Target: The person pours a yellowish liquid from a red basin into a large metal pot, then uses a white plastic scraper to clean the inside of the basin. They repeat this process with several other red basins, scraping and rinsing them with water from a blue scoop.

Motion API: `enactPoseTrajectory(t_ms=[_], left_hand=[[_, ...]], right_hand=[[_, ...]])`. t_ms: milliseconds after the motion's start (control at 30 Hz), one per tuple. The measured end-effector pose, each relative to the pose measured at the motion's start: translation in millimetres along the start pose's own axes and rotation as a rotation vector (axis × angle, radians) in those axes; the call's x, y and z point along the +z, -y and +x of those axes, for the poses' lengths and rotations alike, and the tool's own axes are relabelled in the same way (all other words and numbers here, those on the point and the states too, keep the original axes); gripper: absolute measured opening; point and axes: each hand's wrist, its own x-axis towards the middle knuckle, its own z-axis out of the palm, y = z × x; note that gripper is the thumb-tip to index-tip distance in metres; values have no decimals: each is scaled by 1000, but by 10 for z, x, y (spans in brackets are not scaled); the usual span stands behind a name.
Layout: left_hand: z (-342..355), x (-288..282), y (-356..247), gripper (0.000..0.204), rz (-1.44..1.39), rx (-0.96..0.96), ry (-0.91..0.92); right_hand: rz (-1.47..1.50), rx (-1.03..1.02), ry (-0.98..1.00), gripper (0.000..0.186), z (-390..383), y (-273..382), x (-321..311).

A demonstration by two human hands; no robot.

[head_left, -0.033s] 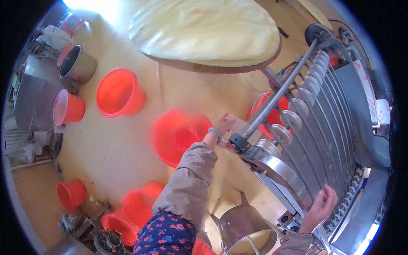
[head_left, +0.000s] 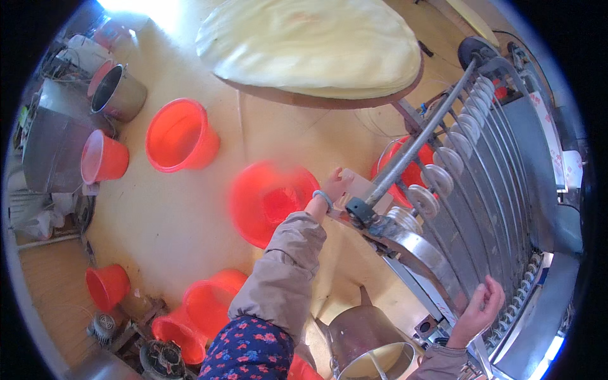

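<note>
My left hand (head_left: 335, 186) reaches out beside the near left corner of a metal machine (head_left: 437, 253), next to a pale panel (head_left: 360, 187). Its fingers are bent and partly hidden, so I cannot tell whether they press or grip anything. A pale band circles that wrist. My right hand (head_left: 479, 311) is at the machine's near edge, fingers loosely curved and apart, with nothing visible in them. Whether it touches the rail there is unclear. White rollers (head_left: 423, 199) and long metal rods (head_left: 500, 190) run along the machine away from me.
A broad round board carries thin pale-yellow sheets (head_left: 304, 50) at the far side. Red buckets (head_left: 180, 136) stand on the floor, one (head_left: 269, 202) below my left forearm. A metal pot-like vessel (head_left: 364, 335) is close in front. Motor-like parts (head_left: 158, 358) lie lower left.
The whole picture has shifted very slightly, with the things on the left a little further right. Both hands keep nearly the same place and pose.
</note>
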Motion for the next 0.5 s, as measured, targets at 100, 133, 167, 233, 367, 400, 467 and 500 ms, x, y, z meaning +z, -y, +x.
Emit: enactPoseTrajectory(t_ms=[100,133,167,233,367,400,467,500], left_hand=[[-400,-62,-198,71,-232,-59,-32],[-533,-104,-200,70,-321,-68,-58],[-674,-161,-171,68,-409,-78,-87],[-1037,-327,-2,49,-557,-44,-154],[-2182,-875,755,32,-718,-52,-230],[-2534,-1056,997,32,-705,-107,-295],[-3300,-1496,1497,26,-717,-209,-437],[-3700,-1710,1752,21,-735,-259,-596]], right_hand=[[19,7,-31,20,-8,-23,26],[61,14,-28,19,-12,-37,32],[53,-7,-20,19,-17,-55,33],[54,-38,-43,19,-30,-104,32],[99,-51,-39,20,-52,-176,32],[135,-43,-53,21,-44,-175,38],[143,-37,-80,21,-26,-138,49],[157,3,-110,22,-22,-103,39]])
